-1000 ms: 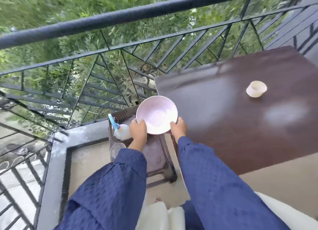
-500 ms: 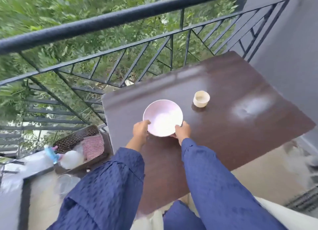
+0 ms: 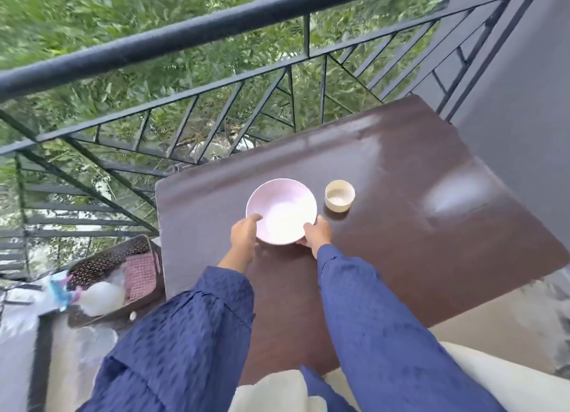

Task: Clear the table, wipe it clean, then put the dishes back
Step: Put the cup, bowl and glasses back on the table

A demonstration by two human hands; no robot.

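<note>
A pale pink bowl (image 3: 282, 211) is over the dark brown table (image 3: 401, 232), near its left part. My left hand (image 3: 243, 235) grips the bowl's near left rim, thumb over the edge. My right hand (image 3: 317, 234) grips the near right rim. Whether the bowl touches the tabletop I cannot tell. A small cream cup (image 3: 339, 195) stands upright on the table just right of the bowl.
A low stool (image 3: 101, 316) at the table's left carries a woven basket (image 3: 105, 262), a pink cloth (image 3: 140, 276) and a white spray bottle (image 3: 98, 297) with a blue head. A black balcony railing (image 3: 172, 39) runs behind; a grey wall (image 3: 524, 118) stands on the right.
Both hands carried the pink bowl from above the stool rightwards over the table and set it close beside the cream cup. The view swung right with them.
</note>
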